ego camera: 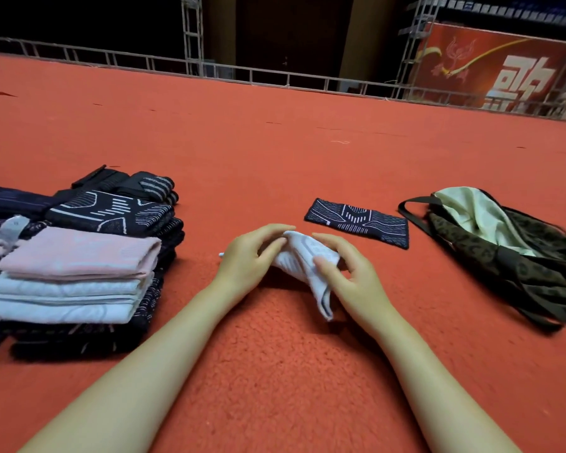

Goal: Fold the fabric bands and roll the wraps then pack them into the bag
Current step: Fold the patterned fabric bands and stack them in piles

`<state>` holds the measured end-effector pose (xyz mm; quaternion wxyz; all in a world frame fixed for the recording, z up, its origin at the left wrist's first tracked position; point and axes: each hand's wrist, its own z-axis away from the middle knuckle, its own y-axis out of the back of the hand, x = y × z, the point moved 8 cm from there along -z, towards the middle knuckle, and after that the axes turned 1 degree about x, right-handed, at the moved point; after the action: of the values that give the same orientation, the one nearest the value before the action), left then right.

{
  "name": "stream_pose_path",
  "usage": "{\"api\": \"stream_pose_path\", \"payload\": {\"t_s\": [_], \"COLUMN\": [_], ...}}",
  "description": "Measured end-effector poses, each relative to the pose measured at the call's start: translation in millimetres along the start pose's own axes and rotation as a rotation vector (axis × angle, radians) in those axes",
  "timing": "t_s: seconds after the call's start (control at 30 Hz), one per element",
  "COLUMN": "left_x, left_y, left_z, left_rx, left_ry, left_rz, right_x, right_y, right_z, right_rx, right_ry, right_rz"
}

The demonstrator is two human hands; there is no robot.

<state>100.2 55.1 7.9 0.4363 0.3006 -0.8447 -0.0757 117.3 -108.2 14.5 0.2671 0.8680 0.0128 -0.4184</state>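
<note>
white fabric band in both hands

Stack left, bag right

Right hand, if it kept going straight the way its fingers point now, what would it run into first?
The right hand points up-left, its fingers gripping the white band. Straight on, it would probably meet the left hand on the band's other side, though depth is unclear.
</note>
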Motion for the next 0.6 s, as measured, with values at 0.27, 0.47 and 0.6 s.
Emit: {"api": "stream_pose_path", "payload": {"t_s": [0.27,0.47,0.6], "left_x": [9.6,-16.2,-33.8], "left_y": [1.2,15.4,9.9], "left_z": [2.3,3.1,3.5], "left_rx": [-0.042,-0.015,-0.089], "left_ry": [-0.087,0.102,0.266], "left_rz": [-0.25,-0.378,-0.098], "right_x": [10.2,38.7,60.8], "right_y": [36.0,57.3,59.7], "right_z": [-3.8,-2.7,2.3], "right_rx": [0.297,0.459,0.473], "right_ry": [-0.07,-0.201,-0.379], "right_rz": [-0.12,-0.091,-0.148]}}
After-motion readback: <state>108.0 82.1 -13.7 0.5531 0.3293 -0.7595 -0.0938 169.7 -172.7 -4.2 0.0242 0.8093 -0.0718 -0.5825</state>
